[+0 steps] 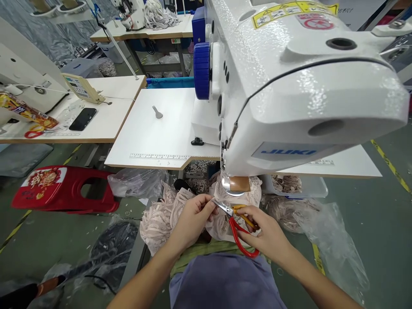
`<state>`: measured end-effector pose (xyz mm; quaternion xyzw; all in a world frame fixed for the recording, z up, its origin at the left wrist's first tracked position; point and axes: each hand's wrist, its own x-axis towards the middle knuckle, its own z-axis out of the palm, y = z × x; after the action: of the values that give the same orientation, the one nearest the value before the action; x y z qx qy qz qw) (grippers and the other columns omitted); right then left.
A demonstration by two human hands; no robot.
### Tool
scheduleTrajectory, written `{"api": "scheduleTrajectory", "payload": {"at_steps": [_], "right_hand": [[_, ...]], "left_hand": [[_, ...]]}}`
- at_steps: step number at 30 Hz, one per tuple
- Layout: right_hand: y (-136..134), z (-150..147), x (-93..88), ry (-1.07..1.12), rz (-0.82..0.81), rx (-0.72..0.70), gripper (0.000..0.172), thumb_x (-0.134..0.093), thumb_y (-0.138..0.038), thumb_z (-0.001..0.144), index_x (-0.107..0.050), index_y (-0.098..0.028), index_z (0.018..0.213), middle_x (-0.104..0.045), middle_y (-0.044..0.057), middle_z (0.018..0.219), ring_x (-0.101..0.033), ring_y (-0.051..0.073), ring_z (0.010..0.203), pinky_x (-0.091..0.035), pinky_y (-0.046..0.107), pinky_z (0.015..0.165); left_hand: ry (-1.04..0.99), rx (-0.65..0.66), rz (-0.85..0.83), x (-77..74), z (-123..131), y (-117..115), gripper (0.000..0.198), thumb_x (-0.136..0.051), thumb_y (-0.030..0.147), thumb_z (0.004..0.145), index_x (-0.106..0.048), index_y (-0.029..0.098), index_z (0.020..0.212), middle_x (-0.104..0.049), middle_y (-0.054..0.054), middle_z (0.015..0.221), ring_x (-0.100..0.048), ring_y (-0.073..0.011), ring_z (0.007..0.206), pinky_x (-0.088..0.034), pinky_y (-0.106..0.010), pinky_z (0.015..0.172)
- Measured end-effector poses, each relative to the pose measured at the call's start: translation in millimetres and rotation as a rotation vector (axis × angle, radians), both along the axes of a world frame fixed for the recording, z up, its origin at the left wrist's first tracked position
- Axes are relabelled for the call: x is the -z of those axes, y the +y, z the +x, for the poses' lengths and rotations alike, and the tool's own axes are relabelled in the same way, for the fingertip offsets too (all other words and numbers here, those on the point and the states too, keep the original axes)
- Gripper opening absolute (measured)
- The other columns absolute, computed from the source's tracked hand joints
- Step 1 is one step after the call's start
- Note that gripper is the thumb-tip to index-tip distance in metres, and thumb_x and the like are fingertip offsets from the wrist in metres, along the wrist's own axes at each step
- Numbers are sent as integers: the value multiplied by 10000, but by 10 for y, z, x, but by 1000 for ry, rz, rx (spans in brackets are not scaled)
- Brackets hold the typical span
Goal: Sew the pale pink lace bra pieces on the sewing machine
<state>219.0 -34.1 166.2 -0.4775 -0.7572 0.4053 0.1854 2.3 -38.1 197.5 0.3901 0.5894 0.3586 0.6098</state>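
Note:
My right hand (262, 231) grips a pair of scissors (236, 223) with one red and one yellow handle loop. The metal blades point up and left, and their tips reach the fingertips of my left hand (196, 216). Thumb and forefinger of that hand are pinched together; what lies between them is too small to make out. Pale pink lace trim (165, 214) is heaped beside and beneath both hands. Just above them is the front end of a white JUKI sewing machine (309, 116), with a metal and brown plate (238, 184) under its head.
The white machine table (157, 133) carries a small grey tool (157, 112). To the left, another table holds a phone (83, 119) and a snack packet (28, 110). A red plastic stool (67, 189) lies on the floor. At right are a clear bin (312, 187) and plastic bag (337, 244).

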Motion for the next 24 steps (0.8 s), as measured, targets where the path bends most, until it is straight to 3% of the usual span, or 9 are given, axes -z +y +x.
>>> {"api": "scheduleTrajectory", "payload": {"at_steps": [4, 8, 10, 12, 15, 18, 20, 22, 24], "right_hand": [[-7, 84, -18, -6, -33, 21, 289, -568, -294, 843, -677, -269, 1109, -738, 72, 1030, -697, 208, 788, -527, 283, 601], [-15, 348, 7, -54, -46, 66, 284, -557, -344, 851, -689, -262, 1088, -688, 27, 749, -605, 168, 548, -481, 273, 501], [57, 536, 4, -104, -37, 31, 280, -565, -367, 841, -694, -268, 1069, -701, 28, 771, -611, 170, 551, -480, 275, 500], [237, 709, -20, -185, 0, 20, 294, -573, -415, 835, -699, -266, 1056, -733, 50, 873, -652, 195, 616, -497, 291, 528], [736, 874, -73, -354, 137, 160, 384, -572, -484, 828, -694, -212, 1070, -743, 107, 926, -677, 266, 706, -495, 334, 558], [1376, 949, -118, -517, 296, 324, 383, -565, -441, 844, -683, -168, 1086, -740, 154, 948, -675, 316, 806, -484, 359, 615], [1700, 976, -136, -603, 348, 274, 298, -541, -342, 851, -701, -150, 1014, -735, 170, 931, -667, 335, 860, -483, 388, 683], [1794, 960, -138, -575, 426, 253, 260, -498, -260, 856, -710, -138, 946, -724, 184, 925, -654, 346, 927, -482, 428, 771], [1614, 881, -117, -398, 493, 322, 271, -469, -267, 889, -708, -153, 946, -712, 168, 918, -647, 326, 948, -485, 439, 816]], "left_hand": [[0, -52, 22, 13, 6, -12, 303, -600, 446, 847, -583, 180, 703, -585, 12, 657, -466, -87, 532, -371, -204, 508], [-41, -141, 53, 58, -5, -17, 259, -599, 421, 830, -598, 185, 723, -607, 0, 659, -546, -121, 599, -430, -223, 562], [54, -131, 125, 111, -40, -22, 244, -575, 406, 844, -640, 183, 771, -651, -27, 720, -590, -147, 655, -452, -241, 588], [251, -97, 241, 176, -88, -26, 231, -550, 380, 865, -671, 186, 838, -673, -41, 755, -612, -163, 679, -468, -260, 612], [482, -17, 353, 228, -157, -5, 226, -534, 341, 872, -670, 206, 993, -684, -33, 742, -635, -176, 663, -479, -268, 600], [441, 125, 278, 150, -225, 83, 243, -504, 356, 889, -659, 215, 1012, -720, -50, 784, -687, -195, 698, -522, -277, 613], [328, 250, 172, 48, -289, 168, 281, -461, 381, 926, -647, 212, 1052, -747, -76, 901, -719, -217, 834, -560, -307, 727], [275, 351, 105, -34, -362, 240, 318, -436, 381, 952, -606, 211, 1161, -744, -96, 1035, -708, -229, 966, -558, -334, 817], [405, 400, 128, -58, -407, 267, 288, -433, 337, 960, -606, 213, 1154, -739, -100, 1042, -696, -233, 957, -544, -348, 804]]}}
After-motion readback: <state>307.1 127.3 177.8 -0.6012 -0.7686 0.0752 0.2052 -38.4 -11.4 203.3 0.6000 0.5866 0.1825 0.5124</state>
